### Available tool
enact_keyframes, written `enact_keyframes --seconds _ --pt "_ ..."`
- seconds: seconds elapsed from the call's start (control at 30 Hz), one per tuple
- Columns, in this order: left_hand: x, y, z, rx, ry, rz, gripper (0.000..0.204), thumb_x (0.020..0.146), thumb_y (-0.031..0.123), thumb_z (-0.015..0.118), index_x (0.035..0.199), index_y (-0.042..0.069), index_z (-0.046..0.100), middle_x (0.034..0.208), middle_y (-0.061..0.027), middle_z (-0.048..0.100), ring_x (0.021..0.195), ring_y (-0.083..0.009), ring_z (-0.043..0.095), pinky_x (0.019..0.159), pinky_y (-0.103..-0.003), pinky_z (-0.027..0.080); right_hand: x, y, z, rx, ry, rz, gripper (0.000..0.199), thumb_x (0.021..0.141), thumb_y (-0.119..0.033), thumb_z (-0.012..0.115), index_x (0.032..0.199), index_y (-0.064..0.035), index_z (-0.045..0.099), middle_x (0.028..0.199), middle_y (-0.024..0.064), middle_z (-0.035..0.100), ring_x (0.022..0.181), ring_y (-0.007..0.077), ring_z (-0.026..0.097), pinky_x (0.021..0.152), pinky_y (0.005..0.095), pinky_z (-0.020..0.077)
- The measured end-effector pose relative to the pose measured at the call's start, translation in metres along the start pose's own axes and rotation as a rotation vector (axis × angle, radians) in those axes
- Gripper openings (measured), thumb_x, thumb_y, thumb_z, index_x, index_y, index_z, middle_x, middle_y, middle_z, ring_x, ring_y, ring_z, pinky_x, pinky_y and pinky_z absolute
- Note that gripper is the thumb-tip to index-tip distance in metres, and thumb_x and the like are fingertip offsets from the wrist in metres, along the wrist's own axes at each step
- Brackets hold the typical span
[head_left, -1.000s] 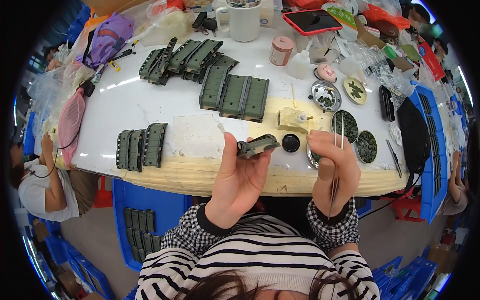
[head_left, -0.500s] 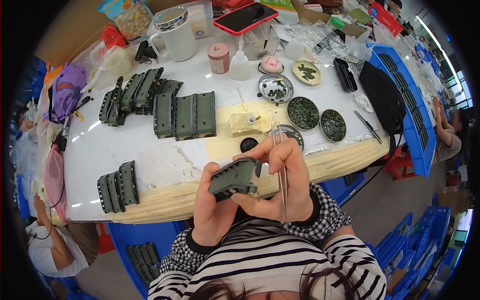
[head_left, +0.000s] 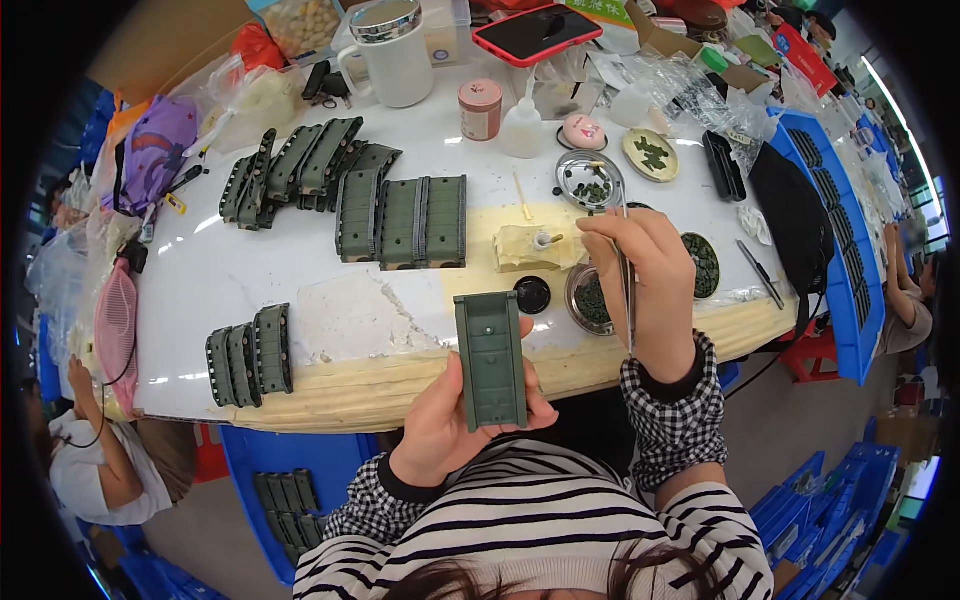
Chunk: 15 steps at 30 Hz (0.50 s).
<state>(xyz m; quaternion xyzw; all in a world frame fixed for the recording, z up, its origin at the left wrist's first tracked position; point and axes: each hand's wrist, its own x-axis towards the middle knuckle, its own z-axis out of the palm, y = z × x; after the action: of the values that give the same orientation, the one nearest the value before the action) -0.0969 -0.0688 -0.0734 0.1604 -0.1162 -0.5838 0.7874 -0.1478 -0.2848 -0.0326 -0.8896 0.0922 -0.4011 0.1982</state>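
My left hand (head_left: 442, 410) holds a dark green rectangular plastic part (head_left: 490, 365) upright by its edges, a shallow recessed face showing. My right hand (head_left: 655, 285) grips metal tweezers (head_left: 629, 300). Their upper end reaches the rim of a metal dish (head_left: 572, 160) of small dark green pieces. Below that hand, partly covered, sits another round tin (head_left: 590, 300) of such bits. A tin of green pieces (head_left: 703, 265) shows to its right. Left of the hand stand a small black round pot (head_left: 533, 294) and a tape-covered block (head_left: 530, 248) with a nozzle.
Rows of similar green parts (head_left: 420, 222) lie at the left of the table, with a smaller group (head_left: 248, 360) nearer. A white mug (head_left: 390, 65), a pink jar (head_left: 480, 110) and a red-edged phone (head_left: 537, 35) stand farther back. A blue tray (head_left: 840, 240) leans at the right.
The green part has been lowered and turned from its outer side to its recessed face. My right hand has left it and moved right and up with the tweezers, over the tins.
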Motion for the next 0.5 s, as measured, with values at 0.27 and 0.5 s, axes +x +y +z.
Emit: enact_keyframes --seconds 0.27,0.5 --pt "0.002 0.000 0.010 0.071 0.087 -0.025 0.070 0.099 0.054 0.020 0.149 0.005 0.014 0.115 -0.0125 0.051 0.100 -0.0266 0.062 0.094 -0.049 0.049 0.005 0.007 0.015 0.044 -0.084 -0.053 0.019 0.070 -0.005 0.076 0.086 -0.0034 0.066 0.078 0.0107 0.059 0.074 0.0290 0.057 0.066 0.0363 0.0463" --pt "0.004 0.001 0.010 0.083 0.089 -0.029 0.071 0.099 0.054 0.023 0.149 0.004 0.012 0.115 -0.0129 0.052 0.102 -0.0269 0.061 0.095 -0.049 0.048 0.004 -0.023 -0.010 0.245 0.103 0.041 0.017 0.075 0.001 0.073 0.090 -0.0018 0.065 0.076 0.0078 0.060 0.072 0.0225 0.056 0.063 0.0300 0.0450"
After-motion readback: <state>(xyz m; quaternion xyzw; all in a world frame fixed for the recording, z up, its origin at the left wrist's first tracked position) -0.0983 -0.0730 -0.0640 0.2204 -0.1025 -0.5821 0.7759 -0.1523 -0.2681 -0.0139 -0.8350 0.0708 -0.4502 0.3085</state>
